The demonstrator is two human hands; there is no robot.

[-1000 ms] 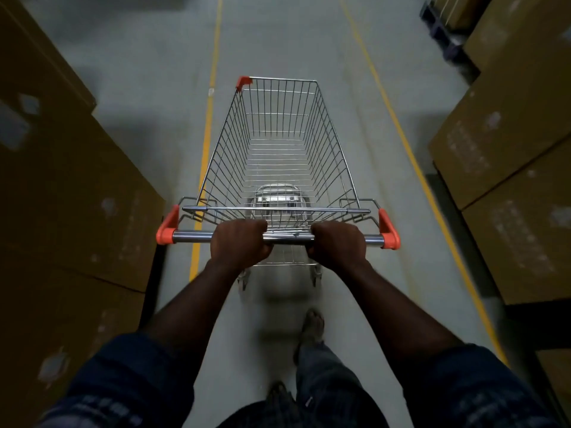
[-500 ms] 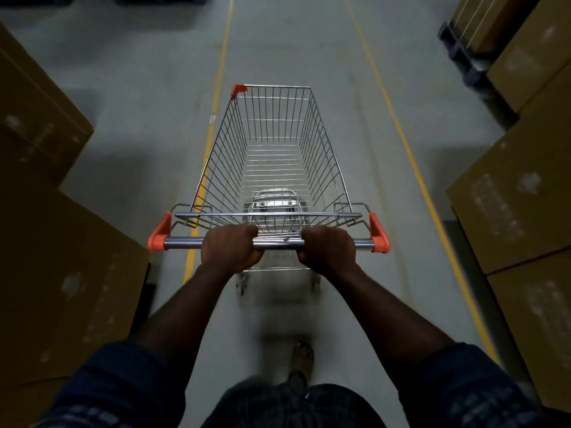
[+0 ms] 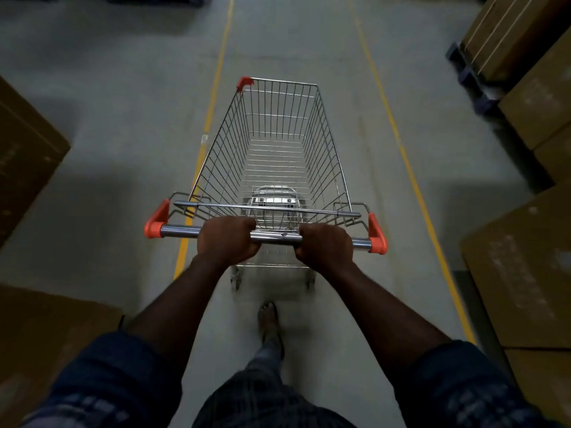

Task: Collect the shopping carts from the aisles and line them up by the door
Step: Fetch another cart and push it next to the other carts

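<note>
the shopping cart (image 3: 278,168) has rolled on past the cardboard boxes (image 3: 519,273); each grip, left hand (image 3: 227,240) and right hand (image 3: 324,247), is curled tight round its handle (image 3: 276,236).

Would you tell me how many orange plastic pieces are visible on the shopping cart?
3: an orange cap at the left end of the handle bar, another at its right end, and a bumper on the front-left corner. Lower ones may be hidden.

Dim grey concrete floor (image 3: 117,125) with yellow lines (image 3: 411,168), cardboard boxes (image 3: 525,267) both sides.
</note>
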